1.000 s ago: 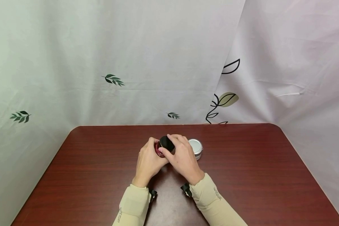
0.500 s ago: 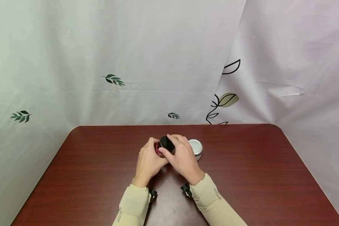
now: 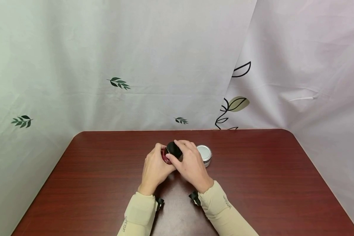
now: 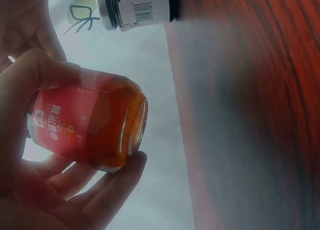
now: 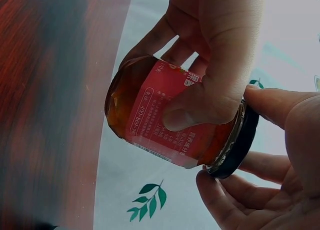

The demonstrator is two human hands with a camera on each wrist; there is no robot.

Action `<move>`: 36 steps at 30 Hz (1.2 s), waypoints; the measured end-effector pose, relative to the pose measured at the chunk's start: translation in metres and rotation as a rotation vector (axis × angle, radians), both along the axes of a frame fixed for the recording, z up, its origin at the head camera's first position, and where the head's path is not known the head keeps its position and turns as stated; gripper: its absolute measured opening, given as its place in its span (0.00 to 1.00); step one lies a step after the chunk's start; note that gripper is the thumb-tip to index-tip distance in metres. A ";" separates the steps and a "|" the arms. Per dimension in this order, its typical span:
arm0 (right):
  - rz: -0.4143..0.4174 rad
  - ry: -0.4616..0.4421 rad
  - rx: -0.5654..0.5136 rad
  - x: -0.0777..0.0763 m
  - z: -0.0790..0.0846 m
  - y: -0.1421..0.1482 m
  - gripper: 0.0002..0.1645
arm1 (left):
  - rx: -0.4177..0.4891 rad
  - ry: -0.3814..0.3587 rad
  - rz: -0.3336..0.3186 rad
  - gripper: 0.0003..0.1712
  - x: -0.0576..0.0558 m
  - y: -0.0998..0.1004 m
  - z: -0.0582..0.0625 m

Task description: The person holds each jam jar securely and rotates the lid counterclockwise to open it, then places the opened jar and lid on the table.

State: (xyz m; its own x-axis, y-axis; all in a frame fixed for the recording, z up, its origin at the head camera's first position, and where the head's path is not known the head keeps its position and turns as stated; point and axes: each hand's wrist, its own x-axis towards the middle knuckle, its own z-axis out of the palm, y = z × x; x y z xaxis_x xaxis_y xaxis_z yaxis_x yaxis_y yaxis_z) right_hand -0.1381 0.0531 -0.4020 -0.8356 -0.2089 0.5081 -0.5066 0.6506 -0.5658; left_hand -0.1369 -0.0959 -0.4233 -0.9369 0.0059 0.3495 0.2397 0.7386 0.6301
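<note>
A glass jar point(image 4: 112, 125) with amber-red contents and a red label is held up off the table. My left hand point(image 3: 155, 167) grips its body, with the thumb across the label in the right wrist view. At the jar's mouth sits a black lid point(image 3: 173, 148); thumb and fingers of my right hand point(image 3: 191, 164) pinch it around the rim. In the right wrist view the lid point(image 5: 239, 142) is still seated against the jar's neck. The head view shows only a sliver of the red jar between the hands.
A second jar point(image 3: 205, 153) with a silver-white lid stands just right of my right hand; its dark body and barcode label point(image 4: 144, 12) show in the left wrist view. The brown wooden table point(image 3: 91, 170) ends at a patterned white cloth point(image 3: 153, 65) behind.
</note>
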 end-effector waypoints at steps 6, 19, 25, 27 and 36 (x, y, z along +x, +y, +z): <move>0.006 -0.005 -0.002 0.000 0.000 0.000 0.32 | -0.004 0.006 0.003 0.30 0.000 0.000 0.000; 0.014 -0.001 -0.003 0.000 0.000 0.000 0.31 | -0.009 0.001 0.006 0.32 0.000 -0.001 -0.001; 0.018 -0.001 -0.001 0.000 -0.001 0.000 0.31 | -0.001 0.003 0.000 0.33 0.001 -0.001 -0.001; 0.020 -0.003 -0.004 0.000 -0.001 0.000 0.30 | 0.002 0.003 -0.001 0.33 0.001 -0.001 -0.001; 0.031 -0.007 -0.010 -0.001 -0.001 0.000 0.30 | -0.005 0.019 0.003 0.33 0.000 -0.002 -0.002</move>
State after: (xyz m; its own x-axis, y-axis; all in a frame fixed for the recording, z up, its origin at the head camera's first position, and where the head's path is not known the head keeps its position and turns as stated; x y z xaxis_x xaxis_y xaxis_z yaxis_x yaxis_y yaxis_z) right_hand -0.1390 0.0534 -0.4029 -0.8325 -0.2297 0.5042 -0.5223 0.6290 -0.5758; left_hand -0.1373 -0.0977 -0.4249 -0.9302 0.0046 0.3670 0.2491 0.7422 0.6221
